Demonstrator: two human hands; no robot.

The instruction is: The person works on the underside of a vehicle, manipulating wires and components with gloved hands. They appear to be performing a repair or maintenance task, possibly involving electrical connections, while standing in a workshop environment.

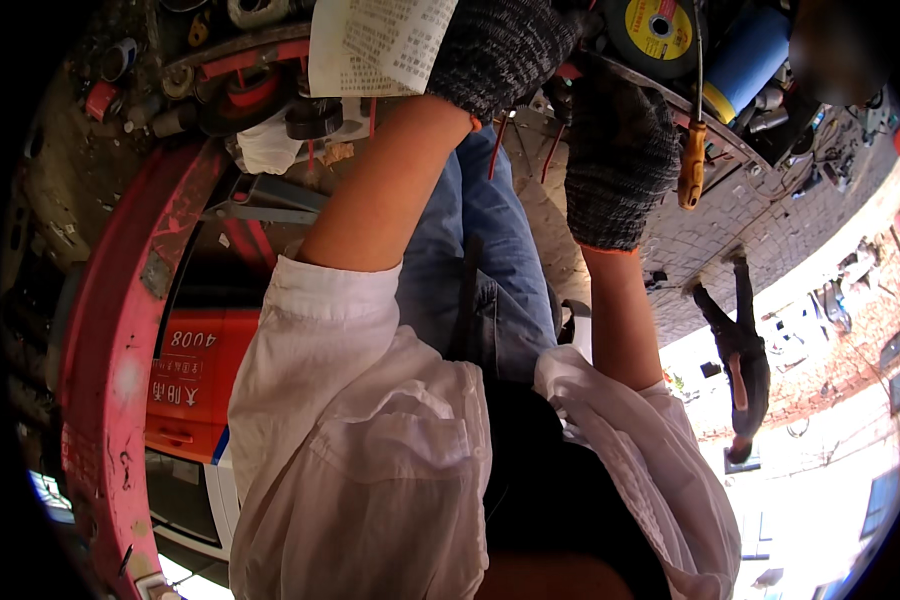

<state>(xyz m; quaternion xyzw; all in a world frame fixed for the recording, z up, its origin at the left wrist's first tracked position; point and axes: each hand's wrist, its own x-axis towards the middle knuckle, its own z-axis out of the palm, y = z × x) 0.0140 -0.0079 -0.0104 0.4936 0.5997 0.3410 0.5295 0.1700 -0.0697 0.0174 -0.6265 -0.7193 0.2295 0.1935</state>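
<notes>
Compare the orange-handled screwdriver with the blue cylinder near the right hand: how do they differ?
The screwdriver is slender; the blue cylinder is much thicker. The screwdriver's handle is orange-yellow; the cylinder is blue with a yellow end. Both are elongated and lie to the right of the right hand.

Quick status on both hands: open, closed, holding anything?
Left hand: gloved, fingertips indistinct near the upper edge; can't tell open or closed, or holding.
Right hand: gloved, fingers dark and unclear; can't tell. Orange-handled screwdriver beside it.
</notes>
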